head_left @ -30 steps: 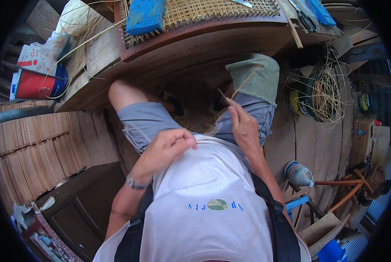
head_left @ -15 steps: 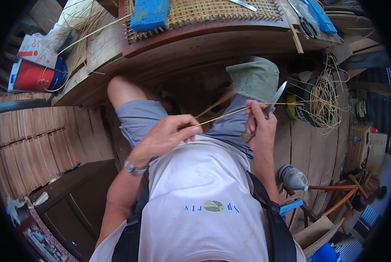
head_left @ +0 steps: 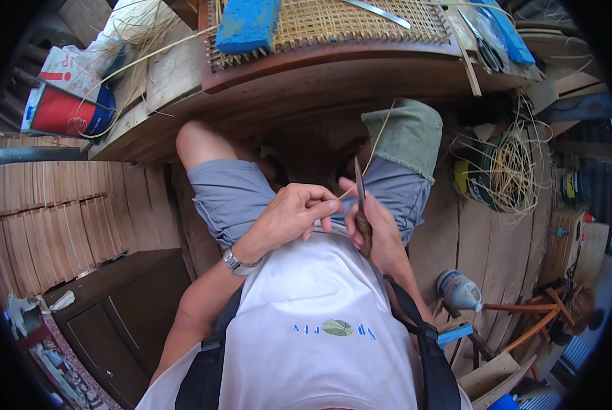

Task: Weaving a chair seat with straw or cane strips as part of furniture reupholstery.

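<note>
Above my lap, my left hand (head_left: pixel 289 213) pinches a thin yellowish cane strip (head_left: pixel 383 131) between thumb and fingers. Beside it, my right hand (head_left: pixel 381 231) is closed round the handle of a knife (head_left: pixel 360 179), whose blade points away from me. The strip runs past the blade and curves up in front of a green cloth (head_left: pixel 407 135) draped over my right knee. Whether the edge touches the strip I cannot tell.
Ahead stands a workbench with a wooden frame (head_left: pixel 333 60) of woven cane, bearing a blue block (head_left: pixel 248 26) and a metal strip (head_left: pixel 381 14). Cane coils (head_left: pixel 518 164) fill a bucket at right, near a plastic jug (head_left: pixel 460 290). Wooden slats (head_left: pixel 66 225) are stacked at left.
My right hand has come left with the knife, close to my left hand, and the blade stands more upright. The strip's far end now bends away from me instead of stretching right.
</note>
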The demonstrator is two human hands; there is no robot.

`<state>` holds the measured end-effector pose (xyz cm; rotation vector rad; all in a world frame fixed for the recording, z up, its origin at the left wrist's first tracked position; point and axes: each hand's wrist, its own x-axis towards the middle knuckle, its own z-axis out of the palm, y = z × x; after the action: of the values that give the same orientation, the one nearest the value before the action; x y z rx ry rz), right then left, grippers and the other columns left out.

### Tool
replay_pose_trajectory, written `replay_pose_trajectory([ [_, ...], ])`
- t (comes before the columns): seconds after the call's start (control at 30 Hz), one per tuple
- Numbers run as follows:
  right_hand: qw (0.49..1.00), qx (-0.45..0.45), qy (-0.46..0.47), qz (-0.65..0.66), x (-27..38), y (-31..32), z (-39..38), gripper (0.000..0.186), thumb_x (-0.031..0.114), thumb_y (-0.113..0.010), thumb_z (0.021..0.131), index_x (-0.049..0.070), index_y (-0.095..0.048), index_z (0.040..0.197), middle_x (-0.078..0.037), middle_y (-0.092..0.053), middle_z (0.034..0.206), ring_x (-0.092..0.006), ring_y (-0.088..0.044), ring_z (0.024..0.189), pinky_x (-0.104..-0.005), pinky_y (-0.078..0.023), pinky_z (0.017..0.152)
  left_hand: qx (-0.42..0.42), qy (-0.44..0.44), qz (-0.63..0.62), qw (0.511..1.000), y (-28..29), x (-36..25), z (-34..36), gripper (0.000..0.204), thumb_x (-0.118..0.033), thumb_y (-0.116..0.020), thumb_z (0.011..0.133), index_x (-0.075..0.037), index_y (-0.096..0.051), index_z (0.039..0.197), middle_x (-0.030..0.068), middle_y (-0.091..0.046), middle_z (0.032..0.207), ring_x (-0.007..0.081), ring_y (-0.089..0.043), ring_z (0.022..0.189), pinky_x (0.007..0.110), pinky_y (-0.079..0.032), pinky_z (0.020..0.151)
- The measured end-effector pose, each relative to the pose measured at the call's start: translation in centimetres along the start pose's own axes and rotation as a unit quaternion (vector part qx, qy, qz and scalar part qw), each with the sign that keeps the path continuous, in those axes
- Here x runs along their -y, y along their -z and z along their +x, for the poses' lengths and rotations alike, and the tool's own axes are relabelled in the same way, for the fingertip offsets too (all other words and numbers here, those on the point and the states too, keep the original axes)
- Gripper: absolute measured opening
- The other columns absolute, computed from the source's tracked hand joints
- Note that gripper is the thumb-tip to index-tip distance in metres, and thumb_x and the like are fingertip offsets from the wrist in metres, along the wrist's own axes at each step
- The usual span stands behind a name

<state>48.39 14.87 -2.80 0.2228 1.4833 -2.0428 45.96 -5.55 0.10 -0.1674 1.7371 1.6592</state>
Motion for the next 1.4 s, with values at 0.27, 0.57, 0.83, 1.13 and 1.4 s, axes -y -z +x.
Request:
replay_pose_trajectory([
  [0.27, 0.995, -0.071, 0.070, 0.023, 1.6, 1.0, 1.4, 0.056, 0.042, -0.036, 0.110, 0.004, -0.042, 0.150, 0.003, -0.044, 0.069, -0.0032, -0.035, 0.052, -0.0185, -0.029, 0.045, 0.005, -0.012, 0.082, 0.997, 1.8, 1.0, 0.2, 0.027, -0.023, -0.059, 0.102, 0.001, -0.072, 0.101, 0.0011, -0.067, 0.070, 0.0030, -0.054, 0.054, 0.018, -0.043, 0.051],
  [0.57, 0.918, -0.114, 0.192, -0.326, -1.3, 0.5, 3.6, 0.045, 0.037, -0.040, 0.109, 0.009, -0.057, 0.141, 0.002, -0.048, 0.065, -0.0060, -0.044, 0.054, -0.0238, -0.036, 0.049, 0.010, 0.023, 0.030, 0.999, 0.5, -0.7, -0.6, 0.029, -0.023, -0.057, 0.103, 0.002, -0.069, 0.094, 0.0014, -0.064, 0.062, 0.0020, -0.046, 0.043, 0.017, -0.035, 0.043],
  [0.83, 0.976, -0.042, 0.064, -0.205, 0.1, -0.4, 3.4, 0.037, 0.021, -0.061, 0.100, 0.000, -0.059, 0.131, -0.004, -0.069, 0.093, -0.0090, -0.064, 0.079, -0.0240, -0.051, 0.072, -0.034, -0.119, -0.379, 0.917, 2.8, -0.3, 1.2, 0.023, -0.023, -0.054, 0.105, -0.002, -0.063, 0.107, 0.0070, -0.069, 0.084, 0.0128, -0.064, 0.068, 0.024, -0.051, 0.064],
  [1.13, 0.996, 0.039, -0.048, -0.059, 0.9, -1.9, 2.0, 0.020, 0.015, -0.071, 0.094, -0.002, -0.069, 0.104, -0.003, -0.070, 0.077, -0.0026, -0.055, 0.055, -0.0174, -0.041, 0.048, -0.094, -0.166, -0.382, 0.904, 2.6, -0.1, 2.8, 0.041, -0.033, -0.049, 0.107, 0.000, -0.057, 0.131, 0.0147, -0.066, 0.121, 0.0230, -0.064, 0.115, 0.036, -0.050, 0.100],
  [1.4, 0.999, -0.041, 0.001, -0.002, 0.7, -1.4, 2.5, 0.013, 0.011, -0.069, 0.094, 0.001, -0.069, 0.102, -0.005, -0.069, 0.075, -0.0028, -0.045, 0.045, -0.0188, -0.030, 0.039, -0.063, -0.107, -0.199, 0.972, 0.1, 2.3, -0.1, 0.046, -0.017, -0.066, 0.098, 0.002, -0.050, 0.137, 0.0080, -0.066, 0.110, 0.0128, -0.067, 0.094, 0.025, -0.055, 0.083],
])
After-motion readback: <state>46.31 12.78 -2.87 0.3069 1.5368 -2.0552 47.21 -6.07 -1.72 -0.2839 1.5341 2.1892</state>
